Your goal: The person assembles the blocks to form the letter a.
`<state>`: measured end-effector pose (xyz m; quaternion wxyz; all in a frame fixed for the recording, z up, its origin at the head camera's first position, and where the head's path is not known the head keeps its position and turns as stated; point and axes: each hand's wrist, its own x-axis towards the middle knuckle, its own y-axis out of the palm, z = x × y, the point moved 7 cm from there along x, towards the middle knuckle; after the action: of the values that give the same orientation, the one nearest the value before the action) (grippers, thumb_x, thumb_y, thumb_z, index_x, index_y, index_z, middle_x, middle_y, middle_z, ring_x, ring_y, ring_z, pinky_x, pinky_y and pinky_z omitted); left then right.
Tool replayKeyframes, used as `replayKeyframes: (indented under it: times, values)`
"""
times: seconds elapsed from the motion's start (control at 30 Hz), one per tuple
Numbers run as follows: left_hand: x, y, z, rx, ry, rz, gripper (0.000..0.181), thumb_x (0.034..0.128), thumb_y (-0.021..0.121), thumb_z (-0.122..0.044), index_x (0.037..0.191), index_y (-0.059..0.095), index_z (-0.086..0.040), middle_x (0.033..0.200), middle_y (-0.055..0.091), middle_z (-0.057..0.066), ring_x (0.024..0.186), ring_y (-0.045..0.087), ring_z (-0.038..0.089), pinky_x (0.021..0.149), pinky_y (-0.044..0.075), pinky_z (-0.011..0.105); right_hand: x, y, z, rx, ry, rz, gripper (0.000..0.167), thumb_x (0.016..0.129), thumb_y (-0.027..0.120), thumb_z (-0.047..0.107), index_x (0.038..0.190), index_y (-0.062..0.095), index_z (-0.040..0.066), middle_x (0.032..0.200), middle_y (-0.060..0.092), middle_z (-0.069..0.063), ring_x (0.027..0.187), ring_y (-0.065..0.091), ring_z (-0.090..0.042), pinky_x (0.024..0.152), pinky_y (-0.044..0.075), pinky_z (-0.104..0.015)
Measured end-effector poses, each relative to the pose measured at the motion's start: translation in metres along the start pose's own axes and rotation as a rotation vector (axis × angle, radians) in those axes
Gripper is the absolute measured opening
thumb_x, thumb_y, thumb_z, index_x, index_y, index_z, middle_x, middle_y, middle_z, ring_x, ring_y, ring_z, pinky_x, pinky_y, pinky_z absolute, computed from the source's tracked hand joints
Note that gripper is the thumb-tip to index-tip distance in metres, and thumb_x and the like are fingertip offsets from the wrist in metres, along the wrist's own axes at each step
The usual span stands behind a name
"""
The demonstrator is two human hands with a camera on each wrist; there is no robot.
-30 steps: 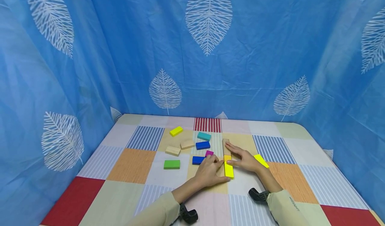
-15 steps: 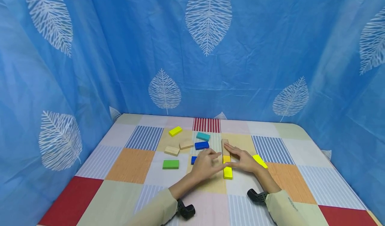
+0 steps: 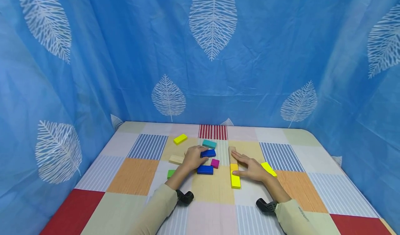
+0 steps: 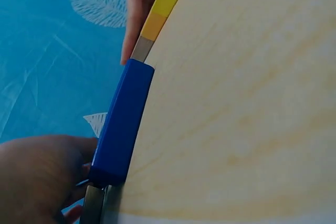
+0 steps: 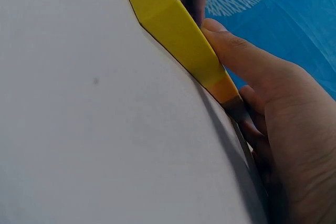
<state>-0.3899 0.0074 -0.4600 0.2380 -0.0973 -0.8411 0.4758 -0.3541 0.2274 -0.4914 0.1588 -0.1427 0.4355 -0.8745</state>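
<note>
In the head view my left hand is at the left end of a blue block, its thumb and forefinger on either side of it. Nearer me lies a second blue block, with a small magenta block beside it. My right hand rests along a straight row of blocks: a plain wooden block at the far end, a short orange piece, and a yellow block nearest me. Its fingertips touch the wooden block; its thumb lies against the yellow part.
A teal block and a yellow block lie farther back. Left of my left hand are a wooden block and a partly hidden green block. Another yellow block sits beside my right hand. Blue curtains surround the patchwork-covered table.
My left hand has left the row of blocks and moved left and away from me to the far blue block, uncovering the magenta and near blue blocks. My right hand has stayed at the row.
</note>
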Motion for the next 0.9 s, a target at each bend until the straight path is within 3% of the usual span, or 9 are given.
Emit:
replayKeyframes:
  times: [0.1,0.27,0.53,0.7,0.9]
  values:
    - [0.002,0.001,-0.001,0.036,0.021,0.002,0.036,0.0837,0.069,-0.021,0.117,0.065,-0.009,0.113,0.064,0.008,0.107,0.057,0.025,0.095,0.040,0.042,0.000,-0.001,0.001,0.000,-0.015,-0.010,0.083,0.075,0.067,0.056,0.144,0.035,0.023,0.149,0.027,0.001,0.136,0.024,-0.029,0.108,0.020,-0.051]
    - [0.004,0.002,-0.003,-0.009,0.068,-0.006,0.034,0.0824,0.070,-0.016,0.115,0.066,-0.008,0.113,0.064,0.008,0.109,0.057,0.024,0.095,0.042,0.040,0.001,-0.001,0.001,0.004,-0.025,-0.008,0.083,0.075,0.067,0.056,0.144,0.034,0.023,0.149,0.026,0.001,0.136,0.023,-0.028,0.108,0.019,-0.051]
    - [0.001,0.011,-0.015,-0.102,0.157,0.116,0.035,0.0844,0.068,-0.015,0.118,0.064,-0.008,0.115,0.063,0.007,0.110,0.056,0.022,0.095,0.043,0.036,0.000,0.000,0.002,0.002,-0.002,-0.001,0.083,0.075,0.067,0.056,0.144,0.034,0.024,0.149,0.026,0.002,0.134,0.024,-0.035,0.106,0.021,-0.055]
    - [-0.008,0.013,-0.022,-0.101,0.173,0.200,0.035,0.0852,0.067,-0.018,0.120,0.064,-0.014,0.117,0.063,0.002,0.112,0.055,0.017,0.096,0.042,0.033,-0.001,-0.001,0.005,0.010,-0.002,-0.004,0.081,0.076,0.066,0.055,0.144,0.035,0.023,0.149,0.028,0.000,0.132,0.025,-0.041,0.103,0.022,-0.060]
    - [-0.027,0.014,-0.030,-0.140,0.219,0.252,0.035,0.0853,0.067,-0.024,0.119,0.065,-0.015,0.114,0.063,-0.002,0.108,0.056,0.013,0.093,0.043,0.028,0.000,-0.001,0.004,0.011,0.006,0.002,0.082,0.076,0.066,0.056,0.144,0.034,0.023,0.149,0.026,0.001,0.133,0.024,-0.040,0.103,0.022,-0.060]
